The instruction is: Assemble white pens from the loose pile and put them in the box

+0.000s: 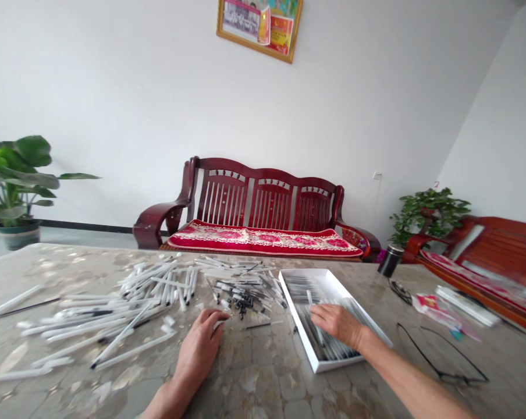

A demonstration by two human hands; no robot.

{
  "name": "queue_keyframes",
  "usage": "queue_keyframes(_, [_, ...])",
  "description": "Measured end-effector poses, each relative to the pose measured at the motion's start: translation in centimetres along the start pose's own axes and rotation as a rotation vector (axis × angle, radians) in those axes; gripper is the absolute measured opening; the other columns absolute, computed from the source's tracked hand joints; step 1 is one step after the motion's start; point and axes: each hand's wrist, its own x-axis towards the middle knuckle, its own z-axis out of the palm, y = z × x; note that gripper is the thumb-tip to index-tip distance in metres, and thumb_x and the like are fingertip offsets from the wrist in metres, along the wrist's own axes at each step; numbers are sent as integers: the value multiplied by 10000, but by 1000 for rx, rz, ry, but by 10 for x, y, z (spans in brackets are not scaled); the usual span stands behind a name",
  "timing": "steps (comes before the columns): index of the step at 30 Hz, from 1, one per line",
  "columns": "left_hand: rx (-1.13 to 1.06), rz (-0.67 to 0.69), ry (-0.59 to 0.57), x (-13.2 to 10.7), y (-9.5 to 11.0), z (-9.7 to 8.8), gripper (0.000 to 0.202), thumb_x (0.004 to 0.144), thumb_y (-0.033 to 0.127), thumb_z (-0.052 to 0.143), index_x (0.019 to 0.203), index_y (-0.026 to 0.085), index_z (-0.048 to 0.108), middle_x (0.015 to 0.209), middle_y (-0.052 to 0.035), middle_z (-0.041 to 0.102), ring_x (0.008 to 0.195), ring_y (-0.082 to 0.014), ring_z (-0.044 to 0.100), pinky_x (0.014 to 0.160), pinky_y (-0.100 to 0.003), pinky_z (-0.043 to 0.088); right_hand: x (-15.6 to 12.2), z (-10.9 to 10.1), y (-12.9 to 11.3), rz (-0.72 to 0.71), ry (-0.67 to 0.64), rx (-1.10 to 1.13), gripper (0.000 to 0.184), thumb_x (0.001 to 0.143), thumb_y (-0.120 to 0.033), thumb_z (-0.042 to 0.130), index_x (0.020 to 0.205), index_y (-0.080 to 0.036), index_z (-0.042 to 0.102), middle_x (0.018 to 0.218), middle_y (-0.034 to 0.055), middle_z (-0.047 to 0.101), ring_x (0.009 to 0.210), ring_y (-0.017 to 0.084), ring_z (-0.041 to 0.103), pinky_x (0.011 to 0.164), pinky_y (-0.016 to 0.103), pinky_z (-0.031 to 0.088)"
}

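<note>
My right hand (339, 323) is over a shallow white box (314, 358), its fingers closed on a white pen (309, 298). The pen slants across the rows of pens (333, 348) lying in the box. On the tabletop my left hand (202, 337) rests with thumb and fingers apart, holding nothing. Just beyond its fingertips lies a heap of small black and clear pen parts, probably caps (243, 299). To its left spreads a loose pile of white pen barrels (97, 317), with several short white pieces (169, 326) at the near side.
Eyeglasses (441, 375), a plastic packet (441, 317), a long white box (468, 305) and a black cylinder (390, 261) with a cord lie on the right of the patterned table (254, 396). Behind stands a red wooden bench (267, 203). Potted plants flank it.
</note>
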Motion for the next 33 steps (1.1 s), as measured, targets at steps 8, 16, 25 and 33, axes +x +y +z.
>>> queue_keyframes(8, [4, -4, 10, 0, 1, -1, 244, 845, 262, 467, 921, 274, 698, 1039, -31, 658, 970, -197, 645, 874, -323, 499, -9, 2, -10, -111, -120, 63, 273, 917, -41, 395, 913, -201, 617, 910, 38, 696, 768, 128, 624, 672, 239, 473])
queue_keyframes(16, [5, 13, 38, -1, 3, -1, 243, 849, 253, 469, 905, 273, 705, 1028, -25, 665, 952, -189, 654, 859, -311, 511, 14, 17, -11, 516, 10, 217, 509, 805, 24, 334, 1195, -168, 598, 1132, 96, 686, 1067, 176, 631, 936, 325, 500])
queue_keyframes(25, [-32, 3, 40, 0, 0, 5, 247, 851, 246, 460, 906, 266, 700, 1008, -31, 654, 943, -193, 646, 861, -329, 504, 30, 20, -23, 659, -148, 335, 430, 851, -42, 368, 1100, -189, 685, 1042, 79, 717, 1036, 186, 627, 921, 298, 478])
queue_keyframes(33, [-189, -89, 140, 0, 12, 1, 216, 826, 253, 498, 861, 263, 712, 954, -30, 683, 873, -198, 658, 803, -322, 496, 43, 14, -22, 740, 86, 403, 427, 804, -84, 387, 1094, -183, 684, 1106, 85, 698, 1082, 199, 610, 983, 350, 454])
